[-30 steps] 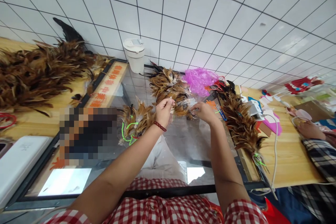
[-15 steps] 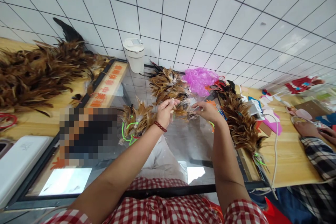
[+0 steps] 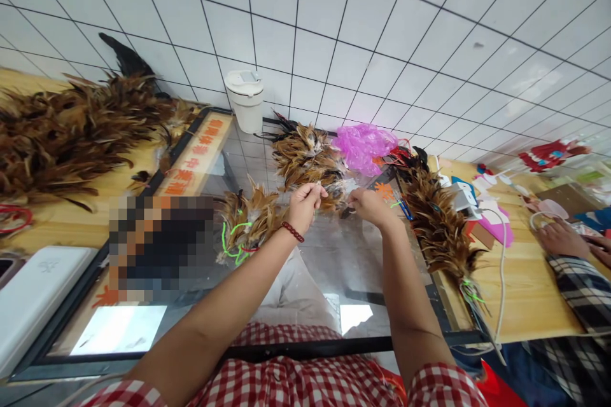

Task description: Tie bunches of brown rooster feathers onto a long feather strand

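My left hand [image 3: 307,205], with a dark red bead bracelet [image 3: 293,231] on the wrist, is closed in a pinch; what its fingertips hold is too small to make out. Across a small gap, my right hand [image 3: 370,206] is also pinched, and a small dark bit shows at its fingertips. Just behind both hands lies a pile of brown feathers [image 3: 310,156] on the glass tabletop [image 3: 353,261]. Left of my left hand rests a smaller feather bunch [image 3: 258,210] with bright green cord [image 3: 229,245] on it.
A white lidded bin [image 3: 247,102] stands by the tiled wall. Pink plastic film [image 3: 365,146] lies behind my right hand. Further right are a long feather bundle [image 3: 429,216], a white plug adapter [image 3: 462,197] and a co-worker's hand [image 3: 563,238]. Many feathers [image 3: 57,133] cover the left table.
My right hand's fingers have curled in from a more stretched pose, and the hand has shifted slightly. My left fingers have closed tighter, staying near the same spot.
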Tool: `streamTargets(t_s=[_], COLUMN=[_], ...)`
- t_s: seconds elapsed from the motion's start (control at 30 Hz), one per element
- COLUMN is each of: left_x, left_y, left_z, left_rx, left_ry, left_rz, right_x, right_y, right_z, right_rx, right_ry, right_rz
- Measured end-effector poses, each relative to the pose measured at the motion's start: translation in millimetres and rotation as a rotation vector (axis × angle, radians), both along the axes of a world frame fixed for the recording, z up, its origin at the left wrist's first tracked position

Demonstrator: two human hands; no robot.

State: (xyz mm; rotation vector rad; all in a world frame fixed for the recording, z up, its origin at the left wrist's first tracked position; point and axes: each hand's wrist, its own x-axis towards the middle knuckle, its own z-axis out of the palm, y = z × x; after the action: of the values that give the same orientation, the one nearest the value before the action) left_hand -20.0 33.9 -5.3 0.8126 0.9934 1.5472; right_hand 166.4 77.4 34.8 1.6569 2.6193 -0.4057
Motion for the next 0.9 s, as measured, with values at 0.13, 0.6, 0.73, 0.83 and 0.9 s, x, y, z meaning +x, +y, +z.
streamTargets(t_s=[0.13, 0.6, 0.73, 0.83, 0.9], left_x=[5, 10, 7, 7, 7], left_y=[-2, 0, 0, -1, -2], left_z=[0.3, -16.2, -10.4, -7.7, -6.6], left_rx=[0.027, -0.041, -0.045, -0.047, -0.044], left_ry=[0.089, 0.148, 0.091, 0.073, 0.065], left_rz=[-0.019, -0.18, -0.155, -0.162, -0.171], right_x=[-10, -35, -33, -33, -34], right_y=[-13, -23, -21, -21, -21], right_z=[21.4, 21.2, 20.0, 20.5, 21.2], right_rx=[0.104, 0.295, 0.332, 0.325, 0.314], right_ry=[0.021, 0.451, 0.533, 0.567, 0.571], right_rz=[0.089, 0.081, 0.087, 0.142, 0.156])
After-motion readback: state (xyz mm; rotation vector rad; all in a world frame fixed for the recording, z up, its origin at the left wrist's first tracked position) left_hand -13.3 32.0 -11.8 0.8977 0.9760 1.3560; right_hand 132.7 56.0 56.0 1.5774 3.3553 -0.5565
